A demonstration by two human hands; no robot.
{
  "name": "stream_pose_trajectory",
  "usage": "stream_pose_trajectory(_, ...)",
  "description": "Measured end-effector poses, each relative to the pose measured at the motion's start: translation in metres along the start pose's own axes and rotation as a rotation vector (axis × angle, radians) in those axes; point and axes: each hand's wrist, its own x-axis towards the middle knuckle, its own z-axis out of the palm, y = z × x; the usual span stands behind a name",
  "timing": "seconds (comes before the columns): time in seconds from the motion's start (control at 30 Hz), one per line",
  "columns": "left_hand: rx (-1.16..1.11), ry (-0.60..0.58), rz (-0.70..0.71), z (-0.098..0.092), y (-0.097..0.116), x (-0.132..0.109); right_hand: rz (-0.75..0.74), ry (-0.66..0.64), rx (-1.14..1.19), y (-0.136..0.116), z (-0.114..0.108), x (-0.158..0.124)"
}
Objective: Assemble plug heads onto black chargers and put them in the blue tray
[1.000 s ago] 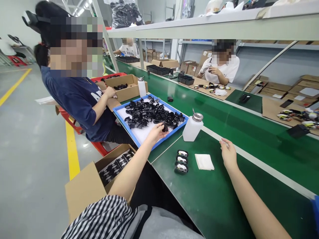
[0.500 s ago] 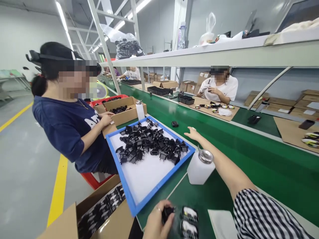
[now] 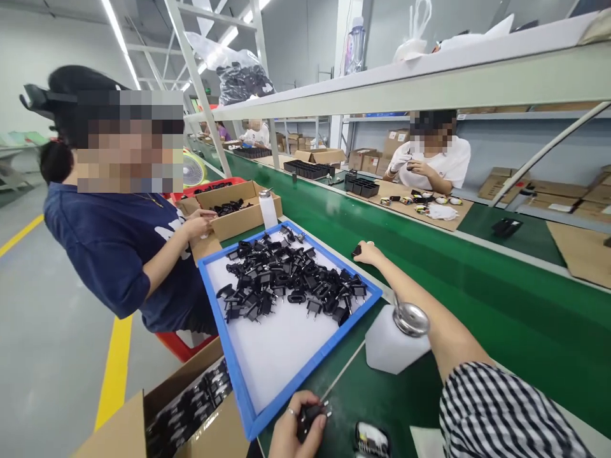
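Head view: your left hand (image 3: pixel 294 429) is low and close to you, fingers clenched around a black plug adapter (image 3: pixel 311 416), prongs pointing away from the palm. Just beyond that hand is the near corner of the blue tray (image 3: pixel 334 348), holding a pile of black plugs (image 3: pixel 286 280); to its left is a cardboard box (image 3: pixel 119 426). Your right hand (image 3: pixel 371 253) is stretched far forward on the green belt (image 3: pixel 501 318), fingertips touching a small black part (image 3: pixel 356 250); I cannot tell whether it is gripped. Under that forearm stands a white dispenser bottle (image 3: pixel 396 340). A co-worker's navy sleeve (image 3: pixel 109 254) is left of the tray
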Motion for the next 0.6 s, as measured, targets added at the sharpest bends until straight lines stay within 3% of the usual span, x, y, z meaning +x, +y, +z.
stream_pose_trajectory(0.13,-0.078,-0.123,-0.010,-0.008,0.007,0.001,0.005,0.139,0.036,0.029,-0.028,-0.073)
stream_pose_trajectory(0.23,-0.229,-0.150,-0.021,-0.010,0.007,0.004,0.030,0.350,0.296,0.040,-0.048,-0.151)
stream_pose_trajectory(0.3,-0.328,-0.141,-0.029,-0.010,0.007,0.005,0.021,0.348,0.566,0.038,-0.056,-0.207)
stream_pose_trajectory(0.33,-0.368,-0.139,-0.032,-0.010,0.008,0.005,0.013,0.275,0.684,0.036,-0.057,-0.234)
stream_pose_trajectory(0.47,-0.523,-0.106,-0.036,-0.012,0.015,-0.001,0.011,-0.015,0.893,0.021,-0.034,-0.317)
stream_pose_trajectory(0.6,-0.751,-0.065,-0.168,-0.014,0.020,-0.014,0.047,0.010,0.591,0.012,0.014,-0.363)
